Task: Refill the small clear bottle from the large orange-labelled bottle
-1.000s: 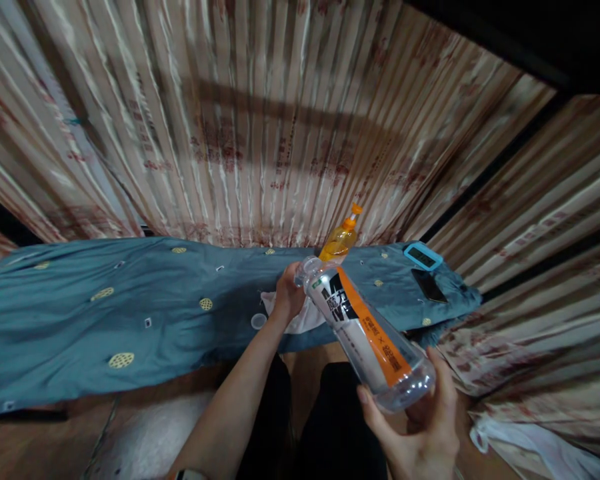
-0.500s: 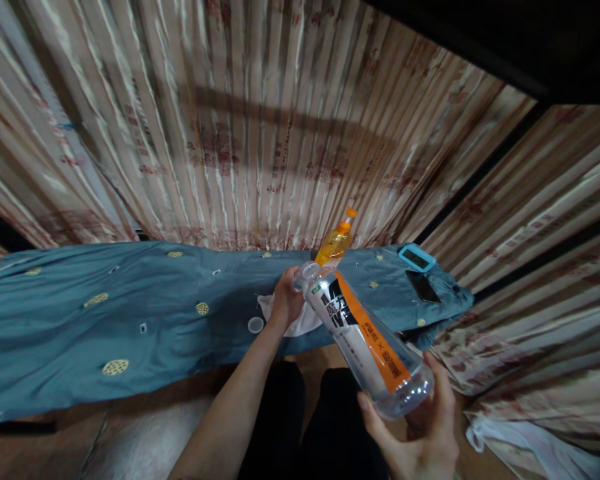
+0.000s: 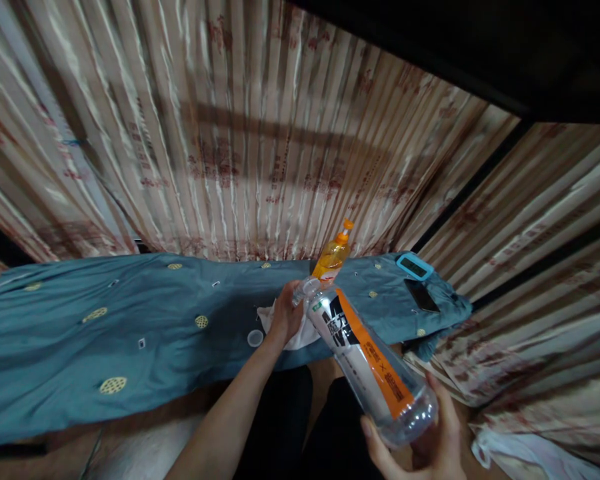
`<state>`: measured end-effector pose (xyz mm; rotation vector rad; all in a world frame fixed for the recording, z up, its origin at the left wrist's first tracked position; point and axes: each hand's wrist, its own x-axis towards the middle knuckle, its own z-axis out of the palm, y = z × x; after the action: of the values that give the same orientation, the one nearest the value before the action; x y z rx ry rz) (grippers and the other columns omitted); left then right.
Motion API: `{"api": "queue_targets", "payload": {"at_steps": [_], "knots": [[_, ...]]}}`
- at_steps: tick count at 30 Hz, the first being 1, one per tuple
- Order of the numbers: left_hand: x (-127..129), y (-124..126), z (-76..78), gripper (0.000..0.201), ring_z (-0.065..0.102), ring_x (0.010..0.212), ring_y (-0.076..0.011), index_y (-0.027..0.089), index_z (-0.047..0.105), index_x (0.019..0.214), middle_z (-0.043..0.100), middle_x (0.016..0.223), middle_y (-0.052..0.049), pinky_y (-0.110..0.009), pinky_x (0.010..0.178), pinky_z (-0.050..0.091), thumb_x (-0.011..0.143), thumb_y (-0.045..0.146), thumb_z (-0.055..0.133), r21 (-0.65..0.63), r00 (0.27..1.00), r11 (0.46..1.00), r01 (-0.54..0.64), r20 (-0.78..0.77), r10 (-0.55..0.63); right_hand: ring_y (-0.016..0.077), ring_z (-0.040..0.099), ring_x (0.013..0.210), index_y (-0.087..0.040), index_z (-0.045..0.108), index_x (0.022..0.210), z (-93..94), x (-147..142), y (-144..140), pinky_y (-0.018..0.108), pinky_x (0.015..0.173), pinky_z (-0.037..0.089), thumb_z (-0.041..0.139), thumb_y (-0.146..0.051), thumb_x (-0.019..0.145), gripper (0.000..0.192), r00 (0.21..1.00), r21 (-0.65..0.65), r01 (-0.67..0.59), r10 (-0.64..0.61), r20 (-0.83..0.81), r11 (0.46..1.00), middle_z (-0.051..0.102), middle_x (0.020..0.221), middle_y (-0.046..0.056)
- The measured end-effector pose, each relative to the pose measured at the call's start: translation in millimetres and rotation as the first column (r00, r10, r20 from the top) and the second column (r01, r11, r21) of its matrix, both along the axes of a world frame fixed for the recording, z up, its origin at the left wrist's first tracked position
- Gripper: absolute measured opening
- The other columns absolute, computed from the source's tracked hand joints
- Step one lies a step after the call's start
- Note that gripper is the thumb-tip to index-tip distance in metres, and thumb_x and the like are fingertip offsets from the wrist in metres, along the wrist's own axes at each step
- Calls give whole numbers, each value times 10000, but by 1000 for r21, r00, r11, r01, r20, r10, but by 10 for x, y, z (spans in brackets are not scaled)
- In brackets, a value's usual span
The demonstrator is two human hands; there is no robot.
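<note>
My right hand (image 3: 425, 447) grips the base of a large clear plastic bottle (image 3: 365, 367) with an orange, black and silver label. The bottle slants, its neck toward the upper left. At the bottle's mouth, my left hand (image 3: 286, 313) is closed on a small clear container (image 3: 299, 292), partly hidden by the fingers. A white cloth (image 3: 303, 335) lies under and beside this hand. Close to my left wrist, a small round translucent lid (image 3: 255, 338) rests on the blue cover. Just behind the bottle's neck stands a pump bottle (image 3: 333, 257) of yellow liquid with an orange top.
A blue patterned cloth (image 3: 150, 333) covers the long narrow surface in front of me. Toward its right end lie a blue-framed digital clock (image 3: 415, 266) and a dark phone (image 3: 422, 296). Pleated curtains (image 3: 240, 167) hang behind; a white plastic bag (image 3: 525, 450) is at lower right.
The whole view has shifted, so the surface and things on it sit slightly lower. Both hands keep their hold, with the clear bottle at nearly the same slant.
</note>
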<state>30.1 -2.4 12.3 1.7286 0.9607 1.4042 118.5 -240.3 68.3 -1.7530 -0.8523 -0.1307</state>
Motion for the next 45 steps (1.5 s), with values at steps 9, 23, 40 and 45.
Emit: {"api": "queue_targets", "payload": {"at_steps": [9,23,40,45], "knots": [[-25,70,-43,280,632,1003,-252,165,596,1077,677,1064,-103,-414,906,492,843,310,544,-5,995,1000,-21,-96,20,261,674,862,-127,387,1433,15,-77,39,392,744,573,773,-536,616,992,999,30,-16,17,-34,999,612,1200,187],[16,91,-71,255,613,1017,-242,152,563,1100,651,1082,-116,-404,920,481,878,266,515,11,997,1000,-17,-77,18,264,673,933,-182,362,1431,-76,64,20,353,731,578,822,-434,570,1008,986,40,-144,147,-83,989,589,1237,175],[3,139,-149,248,624,993,-240,157,559,1081,649,1062,-113,-390,884,496,867,280,534,24,996,1000,-17,-91,19,259,669,937,-168,365,1441,46,-159,54,345,760,562,778,-532,594,1010,992,13,1,1,-126,1000,583,1259,172],[-8,113,-150,247,631,973,-233,177,567,1067,661,1044,-99,-384,869,505,865,316,542,60,994,998,-29,-104,35,250,657,837,-156,352,1450,40,-99,50,339,639,542,763,-544,617,1007,1000,-9,-15,15,17,1000,608,1161,150]]}}
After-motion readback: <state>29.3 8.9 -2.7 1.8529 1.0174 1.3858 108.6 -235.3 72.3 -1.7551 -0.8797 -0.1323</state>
